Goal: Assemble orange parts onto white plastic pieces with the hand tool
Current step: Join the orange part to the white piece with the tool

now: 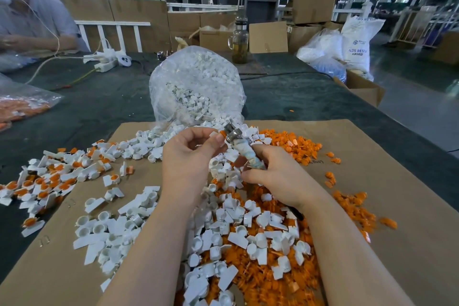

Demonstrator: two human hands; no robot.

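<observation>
My left hand pinches a small white plastic piece with an orange part at its fingertips. My right hand grips the hand tool by its tape-wrapped handle, and the metal head meets the orange part. Loose white pieces lie heaped on a cardboard sheet under my arms. Loose orange parts are piled to the right and beneath the white ones. A heap of white pieces fitted with orange parts lies at the left.
An open clear bag of white pieces stands behind my hands on the dark table. A bag of orange parts lies far left. Another person sits at the back left. A glass bottle, power strips and cardboard boxes stand behind.
</observation>
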